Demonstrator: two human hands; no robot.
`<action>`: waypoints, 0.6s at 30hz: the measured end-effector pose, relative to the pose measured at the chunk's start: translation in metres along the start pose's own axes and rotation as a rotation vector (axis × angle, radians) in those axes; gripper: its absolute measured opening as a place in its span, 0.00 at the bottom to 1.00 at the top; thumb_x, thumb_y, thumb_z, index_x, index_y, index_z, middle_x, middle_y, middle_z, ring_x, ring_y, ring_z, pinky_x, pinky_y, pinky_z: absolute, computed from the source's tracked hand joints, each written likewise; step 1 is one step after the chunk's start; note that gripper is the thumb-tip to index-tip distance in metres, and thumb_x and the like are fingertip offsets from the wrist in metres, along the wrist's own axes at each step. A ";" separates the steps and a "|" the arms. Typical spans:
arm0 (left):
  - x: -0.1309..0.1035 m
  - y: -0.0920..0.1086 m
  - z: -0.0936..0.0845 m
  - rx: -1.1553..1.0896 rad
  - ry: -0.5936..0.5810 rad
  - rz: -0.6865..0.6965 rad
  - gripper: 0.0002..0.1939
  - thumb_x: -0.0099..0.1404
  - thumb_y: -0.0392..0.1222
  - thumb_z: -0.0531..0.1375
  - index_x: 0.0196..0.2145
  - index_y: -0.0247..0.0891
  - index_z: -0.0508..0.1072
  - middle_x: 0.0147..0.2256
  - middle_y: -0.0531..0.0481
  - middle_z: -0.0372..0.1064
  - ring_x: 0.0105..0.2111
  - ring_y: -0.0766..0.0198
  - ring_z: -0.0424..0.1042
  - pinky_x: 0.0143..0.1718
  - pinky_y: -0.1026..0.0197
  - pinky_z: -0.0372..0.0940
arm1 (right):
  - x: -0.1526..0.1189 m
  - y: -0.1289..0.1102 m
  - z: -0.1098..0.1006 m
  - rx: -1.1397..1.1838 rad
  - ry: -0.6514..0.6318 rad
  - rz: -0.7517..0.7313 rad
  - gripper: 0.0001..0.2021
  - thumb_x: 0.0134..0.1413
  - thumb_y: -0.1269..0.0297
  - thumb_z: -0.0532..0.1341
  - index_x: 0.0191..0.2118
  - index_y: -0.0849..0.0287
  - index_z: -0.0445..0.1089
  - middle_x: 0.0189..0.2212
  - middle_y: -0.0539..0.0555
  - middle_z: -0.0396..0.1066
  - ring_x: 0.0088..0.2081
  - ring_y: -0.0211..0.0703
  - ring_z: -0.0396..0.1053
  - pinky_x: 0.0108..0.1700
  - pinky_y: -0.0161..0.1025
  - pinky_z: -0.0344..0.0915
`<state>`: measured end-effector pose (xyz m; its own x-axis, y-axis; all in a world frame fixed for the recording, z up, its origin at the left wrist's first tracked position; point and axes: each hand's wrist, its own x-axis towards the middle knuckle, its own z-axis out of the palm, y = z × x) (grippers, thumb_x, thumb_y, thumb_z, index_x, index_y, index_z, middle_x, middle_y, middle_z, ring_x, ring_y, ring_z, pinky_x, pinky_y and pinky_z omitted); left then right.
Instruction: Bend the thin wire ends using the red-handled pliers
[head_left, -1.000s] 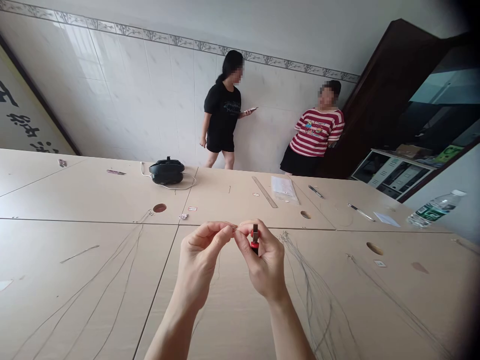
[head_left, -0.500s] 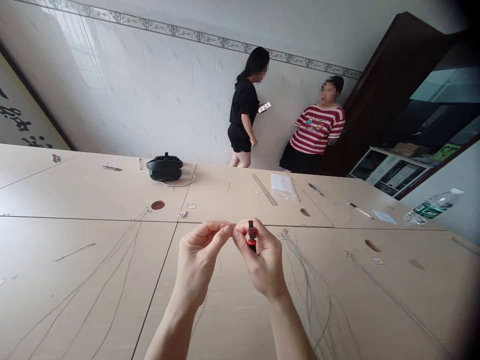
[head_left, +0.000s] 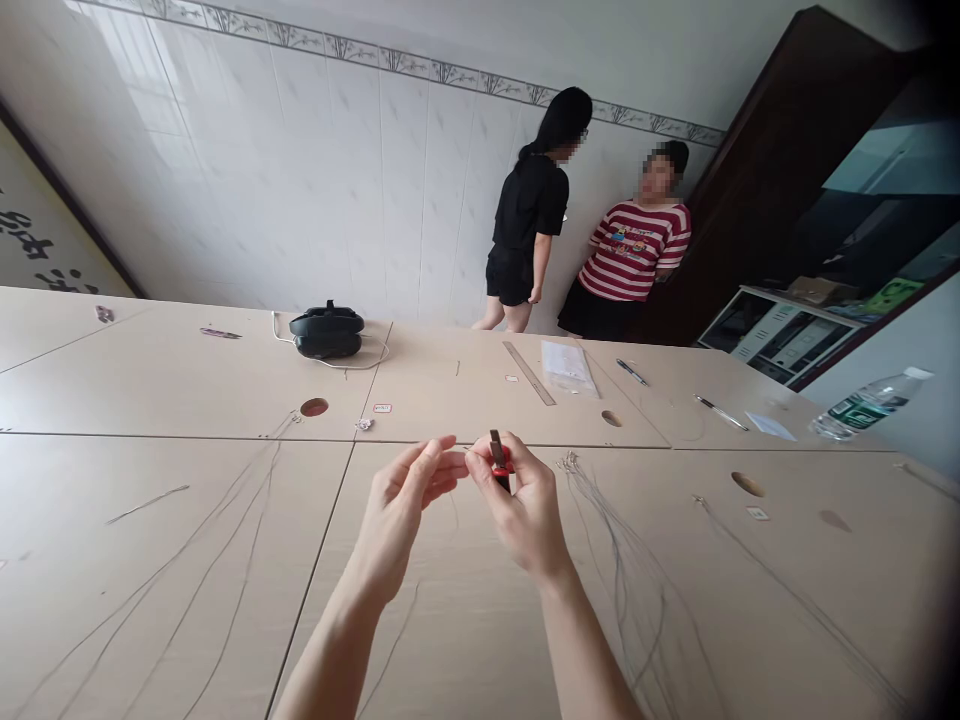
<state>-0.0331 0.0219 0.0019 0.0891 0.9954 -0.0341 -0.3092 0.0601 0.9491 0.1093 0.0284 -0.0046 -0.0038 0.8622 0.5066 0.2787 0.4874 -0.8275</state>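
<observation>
Tool point(head_left: 496, 449) in right hand point(head_left: 527, 505), 1 capped bottle point(head_left: 870, 406), 1 bag point(head_left: 568, 368), contents unclear

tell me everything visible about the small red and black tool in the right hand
The tool has a dark, metal-looking tip, with red and black parts below it that look like plastic. It appears held above the table, tip up and leaning slightly left. The right hand grips it and hides the rest, so its exact type is unclear.
</observation>
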 end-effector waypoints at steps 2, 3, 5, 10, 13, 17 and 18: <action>0.001 -0.005 -0.014 0.080 -0.180 -0.118 0.21 0.68 0.57 0.57 0.46 0.37 0.77 0.44 0.43 0.76 0.42 0.58 0.75 0.50 0.55 0.66 | 0.000 0.014 0.003 -0.053 0.014 -0.001 0.08 0.62 0.63 0.59 0.30 0.55 0.64 0.26 0.48 0.64 0.31 0.39 0.62 0.37 0.36 0.61; 0.000 -0.007 -0.021 0.121 -0.276 -0.186 0.20 0.69 0.56 0.57 0.44 0.36 0.77 0.43 0.43 0.76 0.38 0.60 0.75 0.47 0.56 0.67 | 0.000 0.022 0.005 -0.073 0.026 0.004 0.09 0.62 0.62 0.59 0.30 0.55 0.64 0.26 0.48 0.63 0.31 0.39 0.62 0.37 0.36 0.61; -0.003 -0.010 -0.034 0.151 -0.452 -0.298 0.19 0.69 0.54 0.57 0.38 0.35 0.77 0.36 0.45 0.77 0.27 0.66 0.74 0.39 0.60 0.67 | 0.000 0.038 0.009 -0.102 0.060 0.021 0.09 0.62 0.62 0.58 0.29 0.55 0.63 0.26 0.48 0.63 0.31 0.39 0.61 0.37 0.36 0.61; -0.017 -0.017 -0.032 -0.129 -0.848 -0.383 0.19 0.64 0.55 0.62 0.35 0.32 0.78 0.25 0.46 0.75 0.18 0.67 0.70 0.26 0.64 0.62 | -0.001 0.061 0.018 -0.115 0.107 0.034 0.10 0.63 0.61 0.58 0.29 0.56 0.63 0.25 0.47 0.62 0.29 0.39 0.60 0.36 0.37 0.61; -0.028 -0.021 -0.015 -0.301 -0.988 -0.394 0.22 0.62 0.58 0.63 0.34 0.32 0.80 0.22 0.44 0.74 0.15 0.67 0.67 0.19 0.64 0.57 | -0.005 0.060 0.020 -0.129 0.129 0.020 0.10 0.63 0.61 0.57 0.30 0.55 0.63 0.26 0.48 0.63 0.30 0.40 0.60 0.37 0.38 0.61; -0.046 -0.011 -0.014 -0.260 -0.581 -0.145 0.20 0.54 0.59 0.67 0.21 0.39 0.79 0.15 0.46 0.70 0.13 0.64 0.66 0.14 0.62 0.57 | -0.011 0.052 0.015 -0.160 0.166 -0.019 0.06 0.63 0.65 0.56 0.33 0.55 0.65 0.30 0.51 0.66 0.34 0.42 0.62 0.41 0.41 0.62; -0.050 -0.004 -0.019 -0.267 -0.337 -0.027 0.18 0.51 0.60 0.69 0.18 0.43 0.77 0.14 0.48 0.68 0.13 0.62 0.66 0.12 0.60 0.59 | -0.012 0.051 0.013 -0.167 0.175 -0.037 0.05 0.63 0.66 0.56 0.33 0.55 0.65 0.30 0.51 0.67 0.35 0.42 0.62 0.42 0.41 0.62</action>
<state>-0.0538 -0.0267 -0.0066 0.3910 0.9161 0.0883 -0.5327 0.1470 0.8334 0.1106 0.0447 -0.0559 0.1458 0.8001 0.5819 0.4368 0.4757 -0.7635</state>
